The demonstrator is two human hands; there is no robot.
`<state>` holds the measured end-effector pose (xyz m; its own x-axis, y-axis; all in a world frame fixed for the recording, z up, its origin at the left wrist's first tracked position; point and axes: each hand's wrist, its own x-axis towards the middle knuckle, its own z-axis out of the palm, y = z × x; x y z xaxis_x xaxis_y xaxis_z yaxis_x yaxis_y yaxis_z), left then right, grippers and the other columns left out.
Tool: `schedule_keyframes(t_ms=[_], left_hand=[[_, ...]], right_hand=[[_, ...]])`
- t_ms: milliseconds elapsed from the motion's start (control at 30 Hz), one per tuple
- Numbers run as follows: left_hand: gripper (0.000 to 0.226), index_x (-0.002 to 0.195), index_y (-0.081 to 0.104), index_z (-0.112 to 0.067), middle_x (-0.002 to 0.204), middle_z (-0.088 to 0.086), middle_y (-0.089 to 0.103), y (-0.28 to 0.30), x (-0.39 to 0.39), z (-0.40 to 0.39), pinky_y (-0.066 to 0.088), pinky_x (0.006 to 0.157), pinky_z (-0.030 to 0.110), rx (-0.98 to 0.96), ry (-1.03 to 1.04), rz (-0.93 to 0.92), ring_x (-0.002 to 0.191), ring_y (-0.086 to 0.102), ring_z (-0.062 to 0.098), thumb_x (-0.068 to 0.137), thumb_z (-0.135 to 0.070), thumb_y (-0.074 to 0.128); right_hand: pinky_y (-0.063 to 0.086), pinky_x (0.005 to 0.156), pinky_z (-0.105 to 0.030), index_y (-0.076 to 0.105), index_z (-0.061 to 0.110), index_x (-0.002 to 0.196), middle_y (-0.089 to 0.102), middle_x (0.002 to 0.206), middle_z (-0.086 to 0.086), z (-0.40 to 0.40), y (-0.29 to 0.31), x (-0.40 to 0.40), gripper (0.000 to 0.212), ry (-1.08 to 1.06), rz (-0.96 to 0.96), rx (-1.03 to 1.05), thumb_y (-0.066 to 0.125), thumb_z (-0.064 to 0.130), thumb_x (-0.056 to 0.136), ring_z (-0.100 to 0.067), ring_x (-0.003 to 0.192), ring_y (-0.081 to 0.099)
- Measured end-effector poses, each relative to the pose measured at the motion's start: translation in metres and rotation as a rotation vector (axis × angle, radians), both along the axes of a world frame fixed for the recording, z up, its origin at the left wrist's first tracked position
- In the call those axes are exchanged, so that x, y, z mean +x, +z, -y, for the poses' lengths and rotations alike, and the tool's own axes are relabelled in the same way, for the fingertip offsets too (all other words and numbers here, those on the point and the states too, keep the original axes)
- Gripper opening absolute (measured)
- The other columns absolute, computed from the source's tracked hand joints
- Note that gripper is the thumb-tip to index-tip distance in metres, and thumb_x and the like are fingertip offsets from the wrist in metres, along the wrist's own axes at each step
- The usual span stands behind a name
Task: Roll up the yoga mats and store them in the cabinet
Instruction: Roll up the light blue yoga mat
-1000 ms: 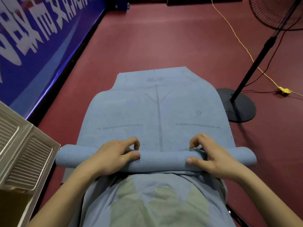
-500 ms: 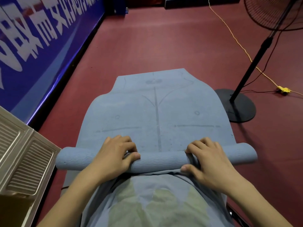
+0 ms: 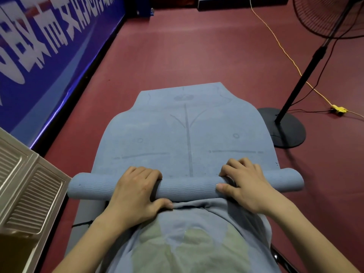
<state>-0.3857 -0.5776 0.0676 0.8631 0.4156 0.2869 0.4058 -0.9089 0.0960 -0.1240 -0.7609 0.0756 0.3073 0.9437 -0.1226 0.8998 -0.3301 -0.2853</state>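
Red flooring carries a blue yoga mat; left hand and right hand curl around its rolled end, seemingly gripping.

I see a dark red, smooth sports floor filling most of the view. Directly on it lies a grey-blue yoga mat with faint printed alignment lines; its far part is flat on the floor, and its near end is wound into a roll lying crosswise. Just right of the mat, the round black base of a standing fan sits on the floor, close to the mat's edge. A thin yellow cable trails over the floor behind it to a small yellow connector. A blue banner with white characters borders the floor on the left.
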Motion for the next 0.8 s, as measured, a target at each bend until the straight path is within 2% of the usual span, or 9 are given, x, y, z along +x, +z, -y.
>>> schedule_keyframes(t_ms=[100, 200, 267, 367, 467, 533, 633, 700, 800], left_hand=[[0.056, 0.097, 0.067, -0.018, 0.086, -0.005, 0.068, -0.004, 0.003, -0.01, 0.042, 0.077, 0.035, -0.021, -0.003, -0.029, 0.081, 0.062, 0.021, 0.083, -0.071, 0.056], [0.056, 0.102, 0.068, -0.019, 0.091, -0.003, 0.071, 0.0, 0.011, -0.022, 0.047, 0.079, 0.041, -0.055, -0.023, -0.141, 0.086, 0.064, 0.024, 0.092, -0.067, 0.04], [0.067, 0.105, 0.069, -0.021, 0.091, -0.001, 0.071, 0.007, 0.021, -0.03, 0.044, 0.08, 0.039, -0.074, -0.035, -0.228, 0.088, 0.063, 0.025, 0.091, -0.072, 0.028], [0.092, 0.099, 0.063, -0.025, 0.084, -0.002, 0.061, 0.012, 0.029, -0.043, 0.034, 0.074, 0.037, -0.138, -0.031, -0.331, 0.086, 0.058, 0.025, 0.078, -0.093, 0.004], [0.099, 0.094, 0.056, -0.024, 0.08, -0.003, 0.052, 0.012, 0.03, -0.046, 0.039, 0.072, 0.04, -0.181, -0.046, -0.351, 0.084, 0.055, 0.025, 0.071, -0.095, -0.01], [0.1, 0.093, 0.054, -0.022, 0.082, -0.001, 0.055, 0.014, 0.027, -0.041, 0.039, 0.072, 0.041, -0.174, -0.065, -0.34, 0.084, 0.055, 0.026, 0.072, -0.094, -0.012], [0.089, 0.083, 0.047, -0.024, 0.077, -0.005, 0.053, 0.018, 0.015, -0.03, 0.039, 0.069, 0.04, -0.213, -0.101, -0.313, 0.077, 0.053, 0.021, 0.075, -0.094, -0.007], [0.086, 0.078, 0.044, -0.023, 0.075, -0.006, 0.054, 0.021, 0.006, -0.02, 0.041, 0.068, 0.04, -0.278, -0.108, -0.35, 0.073, 0.052, 0.017, 0.075, -0.095, -0.004], [0.077, 0.077, 0.045, -0.024, 0.075, -0.007, 0.056, 0.021, 0.004, -0.01, 0.037, 0.067, 0.038, -0.318, -0.108, -0.41, 0.073, 0.051, 0.013, 0.078, -0.092, 0.011]], right_hand=[[0.025, 0.086, -0.035, 0.052, 0.036, 0.098, 0.048, 0.101, 0.018, -0.01, 0.0, 0.004, 0.056, -0.018, -0.038, 0.008, 0.015, 0.074, 0.079, -0.012, 0.101, 0.039], [0.029, 0.088, -0.036, 0.057, 0.035, 0.096, 0.058, 0.097, 0.017, -0.018, -0.001, 0.006, 0.054, -0.063, -0.115, 0.073, 0.017, 0.068, 0.086, -0.009, 0.093, 0.05], [0.031, 0.085, -0.037, 0.057, 0.033, 0.095, 0.061, 0.094, 0.016, -0.021, -0.001, 0.007, 0.048, -0.066, -0.098, 0.089, 0.02, 0.064, 0.091, -0.011, 0.089, 0.053], [0.034, 0.081, -0.037, 0.059, 0.03, 0.095, 0.064, 0.092, 0.014, -0.022, 0.0, 0.01, 0.056, -0.028, -0.07, 0.098, 0.018, 0.067, 0.09, -0.014, 0.087, 0.056], [0.034, 0.077, -0.036, 0.06, 0.029, 0.094, 0.062, 0.085, 0.013, -0.017, 0.0, 0.011, 0.059, 0.0, -0.075, 0.129, 0.019, 0.07, 0.089, -0.013, 0.081, 0.054], [0.034, 0.075, -0.035, 0.059, 0.03, 0.096, 0.061, 0.082, 0.014, -0.01, 0.004, 0.01, 0.055, 0.009, -0.086, 0.141, 0.023, 0.072, 0.089, -0.011, 0.079, 0.053], [0.034, 0.073, -0.033, 0.057, 0.034, 0.101, 0.06, 0.079, 0.014, 0.006, 0.009, 0.003, 0.055, 0.04, -0.094, 0.139, 0.027, 0.078, 0.086, -0.008, 0.078, 0.054], [0.038, 0.071, -0.033, 0.05, 0.038, 0.11, 0.06, 0.077, 0.013, 0.022, 0.004, -0.003, 0.056, 0.034, -0.15, 0.127, 0.029, 0.083, 0.084, -0.006, 0.076, 0.054], [0.042, 0.074, -0.038, 0.041, 0.039, 0.111, 0.06, 0.086, 0.016, 0.039, -0.009, -0.01, 0.06, 0.036, -0.191, 0.166, 0.031, 0.09, 0.081, -0.006, 0.079, 0.054]])
